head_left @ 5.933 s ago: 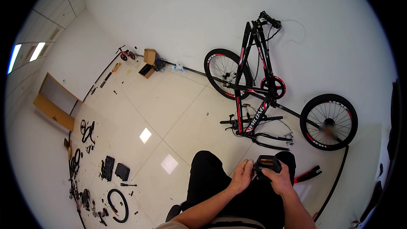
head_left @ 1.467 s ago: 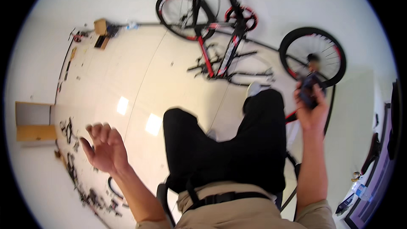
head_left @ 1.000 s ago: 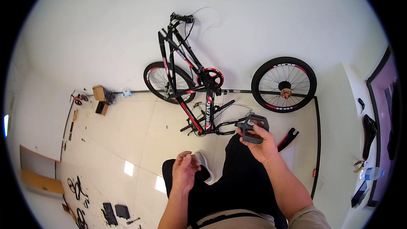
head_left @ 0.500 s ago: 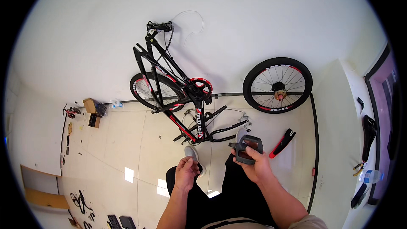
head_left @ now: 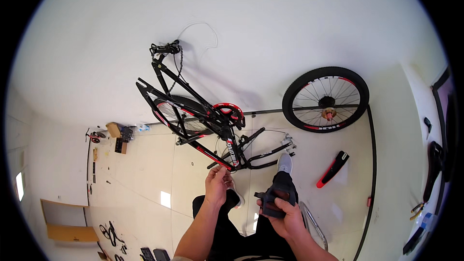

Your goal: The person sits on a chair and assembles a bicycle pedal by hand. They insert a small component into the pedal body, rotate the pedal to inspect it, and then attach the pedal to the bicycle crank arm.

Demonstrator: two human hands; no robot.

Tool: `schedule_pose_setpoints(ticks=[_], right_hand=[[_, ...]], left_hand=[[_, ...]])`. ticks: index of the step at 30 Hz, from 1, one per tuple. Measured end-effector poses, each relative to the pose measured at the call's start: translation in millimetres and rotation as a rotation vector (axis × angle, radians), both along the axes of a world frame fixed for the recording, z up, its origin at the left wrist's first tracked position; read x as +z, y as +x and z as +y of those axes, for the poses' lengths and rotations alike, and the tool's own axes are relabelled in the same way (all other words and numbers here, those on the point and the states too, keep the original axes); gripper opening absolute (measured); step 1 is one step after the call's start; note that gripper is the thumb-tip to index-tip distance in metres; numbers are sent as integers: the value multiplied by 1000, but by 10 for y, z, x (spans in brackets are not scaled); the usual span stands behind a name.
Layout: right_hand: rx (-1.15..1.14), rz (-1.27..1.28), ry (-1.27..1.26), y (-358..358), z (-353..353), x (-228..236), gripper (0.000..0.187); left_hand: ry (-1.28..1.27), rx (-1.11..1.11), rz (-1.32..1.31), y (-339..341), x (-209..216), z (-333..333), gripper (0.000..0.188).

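My right hand (head_left: 289,218) grips a black bicycle pedal (head_left: 280,200) by its body, the thumb on its near side, in front of my dark trouser leg. To its left my left hand (head_left: 217,185) is closed in a pinch; whatever lies between its fingertips is too small to make out. Just beyond it stands a black and red bicycle frame (head_left: 205,151), upended and leaning against the white wall. A black fork (head_left: 266,154) lies by the frame's lower end. The red-ringed crank (head_left: 231,111) shows at mid-frame.
A wheel (head_left: 289,108) leans on the wall at right; another wheel (head_left: 169,108) stands behind the frame. A red and black mudguard (head_left: 332,169) lies on the tiles. Curved metal tubing (head_left: 314,224) is beside my right forearm. A saddle (head_left: 433,164) rests on the right-hand ledge. Boxes (head_left: 118,133) sit far left.
My right hand has come lower with the pedal, while my left hand appears slightly farther right. My right shoe shows more fully, and the curved metal tubing has come into view. The whole view has shifted.
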State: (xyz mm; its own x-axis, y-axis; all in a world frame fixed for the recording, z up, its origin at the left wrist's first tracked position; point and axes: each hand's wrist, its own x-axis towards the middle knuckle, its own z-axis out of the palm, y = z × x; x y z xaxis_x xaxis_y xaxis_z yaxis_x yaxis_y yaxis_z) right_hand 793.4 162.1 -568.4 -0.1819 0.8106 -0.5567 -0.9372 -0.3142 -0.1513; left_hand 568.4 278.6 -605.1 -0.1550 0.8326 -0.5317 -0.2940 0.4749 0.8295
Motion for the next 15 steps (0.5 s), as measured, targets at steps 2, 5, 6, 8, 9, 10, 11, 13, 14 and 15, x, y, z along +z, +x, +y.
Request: schedule_pose_setpoints(ticks=[2,5,6,8,9,10,11,13,14,15], right_hand=[[1,-30,-15,42,27,3,37],[-16,-120,22,71,60,-1,38],[-20,-133,38,62,74,-10,39],[-21,-183,70,66,97,-34,40],[-16,-196,70,50,99,-46,41],[-8,-215,73,49,89,-54,42],[0,-241,76,46,92,-71,43],[32,-361,77,39,88,-57,43],[52,-423,72,34,82,-54,44],[38,-472,79,3,100,-43,44]], left_hand=[[55,6,39,21,42,198,18],[158,1,208,-72,43,432,22],[194,0,266,-129,51,500,23],[265,-12,288,-199,59,604,27],[296,-9,306,-235,87,662,28],[329,-2,318,-276,92,704,28],[346,-20,321,-341,18,765,34],[456,-39,318,-362,-60,908,38],[505,-43,316,-372,-92,968,41],[498,-61,306,-371,-107,1047,45]])
